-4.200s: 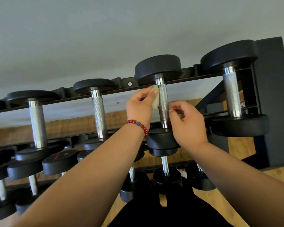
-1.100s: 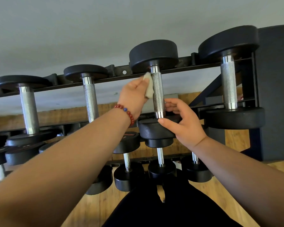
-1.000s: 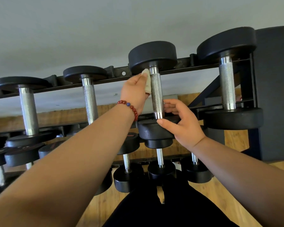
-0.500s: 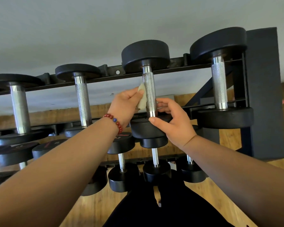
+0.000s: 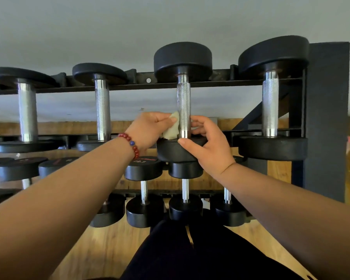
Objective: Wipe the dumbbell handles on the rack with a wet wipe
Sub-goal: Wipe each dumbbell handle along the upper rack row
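A black rack (image 5: 323, 122) holds rows of black dumbbells with knurled steel handles. My left hand (image 5: 148, 130), with a red bead bracelet at the wrist, pinches a crumpled pale wet wipe (image 5: 172, 128) against the left side of one handle (image 5: 183, 106), low down near the front weight. My right hand (image 5: 206, 144) grips the front weight (image 5: 170, 152) of that same dumbbell, thumb on its rim and fingers curled behind the handle's base. The far weight (image 5: 182, 57) rests on the rack's back rail.
Three more dumbbells share the top tier: two on the left (image 5: 102, 110) (image 5: 27, 110) and one on the right (image 5: 270, 106). Smaller dumbbells (image 5: 144, 190) fill the lower tiers. Below is a wooden floor (image 5: 109, 247), with my dark trousers (image 5: 190, 251) at the bottom.
My left hand has slid the wipe down the handle from near the far weight to the base by the front weight. My right hand has kept its hold on the front weight.
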